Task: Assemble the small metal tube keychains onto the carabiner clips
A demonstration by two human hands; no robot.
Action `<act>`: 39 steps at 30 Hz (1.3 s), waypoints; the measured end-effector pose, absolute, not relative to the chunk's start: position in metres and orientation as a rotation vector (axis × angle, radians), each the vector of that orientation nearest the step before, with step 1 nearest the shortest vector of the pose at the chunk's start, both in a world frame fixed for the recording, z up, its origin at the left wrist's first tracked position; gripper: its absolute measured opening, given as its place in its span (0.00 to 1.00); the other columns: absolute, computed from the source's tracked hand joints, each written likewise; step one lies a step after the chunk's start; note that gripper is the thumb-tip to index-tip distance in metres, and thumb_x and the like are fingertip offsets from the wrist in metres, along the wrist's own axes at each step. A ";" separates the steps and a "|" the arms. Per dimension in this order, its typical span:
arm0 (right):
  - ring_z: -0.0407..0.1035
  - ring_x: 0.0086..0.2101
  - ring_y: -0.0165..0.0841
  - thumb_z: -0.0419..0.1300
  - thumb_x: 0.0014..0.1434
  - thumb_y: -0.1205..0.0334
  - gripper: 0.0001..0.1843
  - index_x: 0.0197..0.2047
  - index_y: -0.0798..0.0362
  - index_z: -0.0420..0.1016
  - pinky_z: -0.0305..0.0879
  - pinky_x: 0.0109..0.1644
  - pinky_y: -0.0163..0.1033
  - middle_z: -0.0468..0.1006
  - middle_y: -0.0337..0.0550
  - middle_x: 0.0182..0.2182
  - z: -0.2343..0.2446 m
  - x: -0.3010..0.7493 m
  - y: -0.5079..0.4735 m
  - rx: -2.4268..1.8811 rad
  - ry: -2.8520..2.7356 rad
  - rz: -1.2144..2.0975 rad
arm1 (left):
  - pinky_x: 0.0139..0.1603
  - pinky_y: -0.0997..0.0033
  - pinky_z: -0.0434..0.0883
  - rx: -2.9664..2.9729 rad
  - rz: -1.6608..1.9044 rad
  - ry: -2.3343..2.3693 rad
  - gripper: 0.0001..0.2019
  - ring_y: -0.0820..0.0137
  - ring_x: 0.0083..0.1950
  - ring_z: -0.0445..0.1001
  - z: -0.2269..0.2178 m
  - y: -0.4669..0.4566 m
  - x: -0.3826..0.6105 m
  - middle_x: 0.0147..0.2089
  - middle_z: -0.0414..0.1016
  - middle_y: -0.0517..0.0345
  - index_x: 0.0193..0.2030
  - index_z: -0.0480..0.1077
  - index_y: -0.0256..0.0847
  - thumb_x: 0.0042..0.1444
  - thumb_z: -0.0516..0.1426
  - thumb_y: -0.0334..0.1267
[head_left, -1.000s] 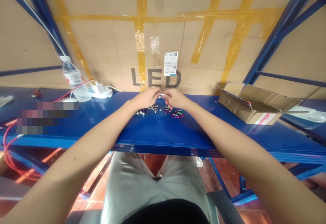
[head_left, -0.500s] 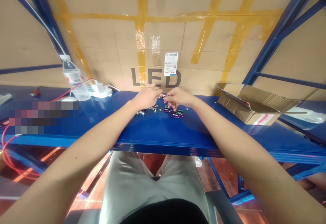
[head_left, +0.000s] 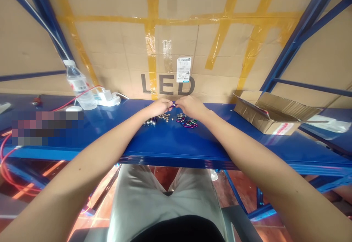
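Observation:
My left hand (head_left: 159, 107) and my right hand (head_left: 191, 106) meet fingertip to fingertip over the far middle of the blue shelf (head_left: 170, 143). Both are closed in a pinch on one small shiny piece (head_left: 173, 105) held between them; it is too small to name. Just below the hands lie several small silver parts (head_left: 164, 116), a few dark cylinders (head_left: 150, 122) to the left, and several coloured clips (head_left: 188, 122), purple and green, to the right.
A taped cardboard wall marked LED (head_left: 167, 84) stands behind the shelf. A water bottle (head_left: 78, 84), a white power adapter (head_left: 107, 97) and a red cable (head_left: 68, 102) sit at the left. An open cardboard box (head_left: 275, 113) lies at the right.
Half a second ago the hands had drawn slightly apart; now their fingertips are together again on the small piece. The parts on the shelf lie as before.

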State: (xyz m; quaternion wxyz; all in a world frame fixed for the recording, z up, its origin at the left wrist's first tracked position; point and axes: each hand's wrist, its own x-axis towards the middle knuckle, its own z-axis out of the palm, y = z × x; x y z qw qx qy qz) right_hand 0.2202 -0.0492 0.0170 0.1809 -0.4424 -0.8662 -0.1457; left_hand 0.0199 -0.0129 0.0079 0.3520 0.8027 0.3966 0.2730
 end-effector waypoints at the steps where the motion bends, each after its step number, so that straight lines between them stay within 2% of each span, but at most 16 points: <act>1: 0.72 0.35 0.38 0.53 0.68 0.72 0.16 0.37 0.54 0.83 0.57 0.37 0.41 0.81 0.50 0.34 0.017 0.219 -0.050 -1.252 -2.443 -0.424 | 0.25 0.68 0.54 2.011 0.689 0.998 0.16 0.73 0.21 0.54 0.008 -0.012 0.019 0.20 0.57 0.61 0.26 0.65 0.42 0.66 0.53 0.44; 4: 0.73 0.36 0.38 0.52 0.69 0.71 0.16 0.38 0.54 0.82 0.59 0.39 0.40 0.82 0.50 0.36 0.016 0.218 -0.050 -1.245 -2.393 -0.364 | 0.24 0.68 0.53 1.879 0.663 0.912 0.15 0.74 0.20 0.54 0.008 -0.013 0.017 0.20 0.56 0.61 0.27 0.66 0.41 0.65 0.54 0.42; 9: 0.73 0.33 0.34 0.53 0.70 0.68 0.14 0.37 0.55 0.80 0.62 0.39 0.37 0.80 0.45 0.31 0.017 0.220 -0.049 -1.268 -2.280 -0.102 | 0.23 0.72 0.59 1.817 0.697 0.806 0.09 0.74 0.23 0.63 0.007 -0.016 0.017 0.27 0.67 0.58 0.34 0.67 0.40 0.66 0.55 0.38; 13: 0.71 0.24 0.30 0.56 0.71 0.66 0.09 0.48 0.55 0.77 0.64 0.33 0.35 0.79 0.41 0.28 0.015 0.224 -0.045 -1.340 -2.207 0.269 | 0.23 0.73 0.62 1.771 0.760 0.813 0.03 0.76 0.22 0.65 0.008 -0.017 0.019 0.30 0.70 0.58 0.41 0.70 0.39 0.65 0.55 0.33; 16: 0.70 0.21 0.29 0.59 0.69 0.66 0.09 0.52 0.56 0.73 0.64 0.28 0.34 0.79 0.41 0.27 0.014 0.226 -0.042 -1.395 -2.162 0.411 | 0.21 0.75 0.58 1.720 0.779 0.816 0.06 0.78 0.21 0.61 0.008 -0.016 0.019 0.29 0.68 0.60 0.45 0.72 0.40 0.64 0.55 0.30; 19: 0.70 0.21 0.29 0.59 0.69 0.67 0.06 0.49 0.56 0.73 0.64 0.27 0.34 0.79 0.40 0.26 0.013 0.225 -0.043 -1.368 -2.164 0.437 | 0.19 0.76 0.53 1.694 0.773 0.818 0.05 0.80 0.20 0.57 0.008 -0.013 0.018 0.29 0.66 0.60 0.42 0.73 0.40 0.63 0.56 0.31; 21: 0.70 0.23 0.29 0.58 0.68 0.69 0.05 0.44 0.55 0.74 0.64 0.29 0.34 0.78 0.40 0.27 0.013 0.224 -0.045 -1.335 -2.186 0.418 | 0.19 0.75 0.53 1.710 0.792 0.819 0.04 0.79 0.20 0.58 0.008 -0.012 0.018 0.30 0.67 0.59 0.40 0.73 0.39 0.62 0.56 0.32; 25: 0.70 0.26 0.28 0.55 0.65 0.74 0.10 0.37 0.56 0.76 0.63 0.32 0.33 0.79 0.41 0.28 0.014 0.223 -0.047 -1.316 -2.248 0.369 | 0.21 0.74 0.55 1.833 0.842 0.863 0.06 0.77 0.23 0.60 0.008 -0.012 0.019 0.31 0.69 0.58 0.41 0.74 0.39 0.61 0.56 0.34; 32: 0.72 0.25 0.29 0.55 0.67 0.73 0.10 0.46 0.58 0.77 0.65 0.32 0.34 0.80 0.43 0.29 0.013 0.227 -0.042 -1.398 -2.194 0.429 | 0.35 0.68 0.66 2.589 0.742 1.035 0.08 0.69 0.33 0.71 0.013 -0.015 0.010 0.35 0.77 0.56 0.39 0.74 0.40 0.59 0.54 0.34; 39: 0.72 0.25 0.30 0.55 0.70 0.70 0.10 0.48 0.58 0.77 0.67 0.30 0.35 0.82 0.47 0.30 0.014 0.224 -0.047 -1.443 -2.201 0.461 | 0.34 0.65 0.63 2.834 0.265 1.340 0.09 0.65 0.31 0.71 0.030 -0.022 -0.005 0.33 0.80 0.56 0.36 0.78 0.44 0.54 0.55 0.36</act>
